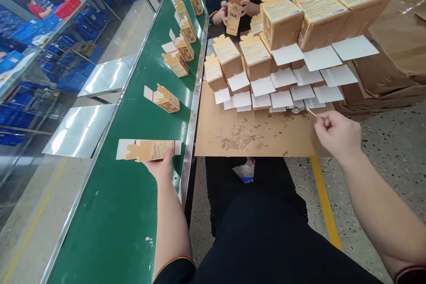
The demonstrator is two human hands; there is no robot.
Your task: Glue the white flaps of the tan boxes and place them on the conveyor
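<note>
Green belt (109,217) below the person's left hand (162,165), box stack (259,55) ahead of the right hand (338,134).
The left hand clasps a box (153,150) over the belt; the right pinches a thin stick (311,112), tip near the stack.

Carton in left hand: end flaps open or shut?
Open at the image-left end: the carton's white flap and notched brown tabs stick out, unfolded.
</note>
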